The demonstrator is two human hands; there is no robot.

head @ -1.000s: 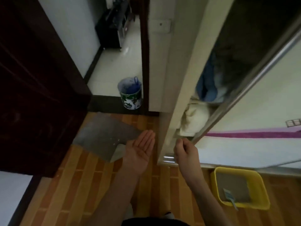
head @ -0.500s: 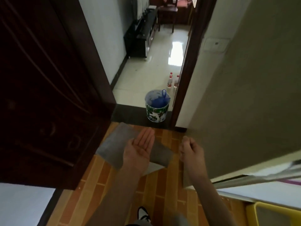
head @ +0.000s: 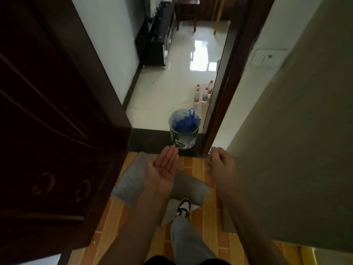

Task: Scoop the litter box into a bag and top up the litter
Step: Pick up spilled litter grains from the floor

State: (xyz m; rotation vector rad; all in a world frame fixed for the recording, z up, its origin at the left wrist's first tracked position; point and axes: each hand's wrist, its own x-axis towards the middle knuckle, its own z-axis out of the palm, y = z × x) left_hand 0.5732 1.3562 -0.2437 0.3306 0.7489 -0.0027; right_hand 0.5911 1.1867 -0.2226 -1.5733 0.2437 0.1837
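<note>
I held my left hand (head: 162, 167) palm-up, fingers straight, carrying nothing. My right hand (head: 221, 162) was curled, its grip apparently empty. The blue-lined patterned bin (head: 183, 131) stood ahead at the doorway; only a yellow corner (head: 307, 255) of the litter box showed.

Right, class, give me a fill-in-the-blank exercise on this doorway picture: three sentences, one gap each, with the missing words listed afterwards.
1. The left hand is held flat with its palm facing ____.
2. The bin on the threshold is lined with a bag coloured ____.
3. The water bottles standing on the tiled floor beyond the bin have caps coloured ____.

Missing words: up; blue; red
</note>
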